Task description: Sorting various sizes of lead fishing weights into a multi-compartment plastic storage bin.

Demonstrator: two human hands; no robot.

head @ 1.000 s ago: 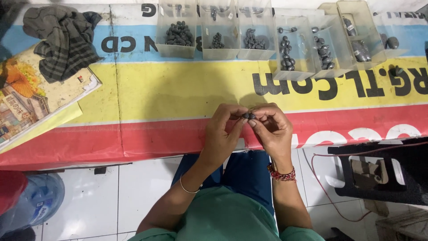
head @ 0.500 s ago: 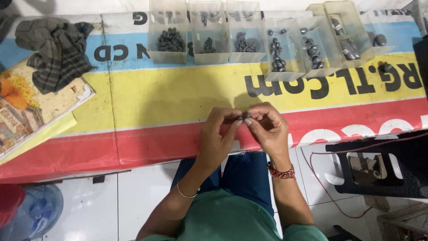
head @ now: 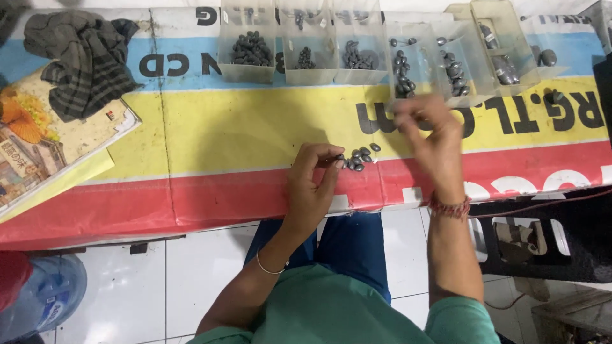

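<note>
My left hand [head: 311, 185] rests on the red band of the table cover, thumb and forefinger pinched on a small dark oval weight at the edge of a little pile of such weights [head: 359, 158]. My right hand [head: 428, 135] is lifted and blurred, over the yellow band. Its fingertips sit just below a clear plastic box [head: 408, 64] that holds several dark weights. Whether it carries anything is lost in the blur.
A row of clear boxes with dark weights [head: 252, 48] lines the far side. A striped cloth [head: 83, 60] lies on a picture book [head: 44, 143] at the left. A black stool [head: 542, 236] stands at the right, a water jug [head: 48, 299] on the floor.
The hands were together over the red band, working one small piece. Now my right hand has swung up toward the boxes; my left stays low by the pile.
</note>
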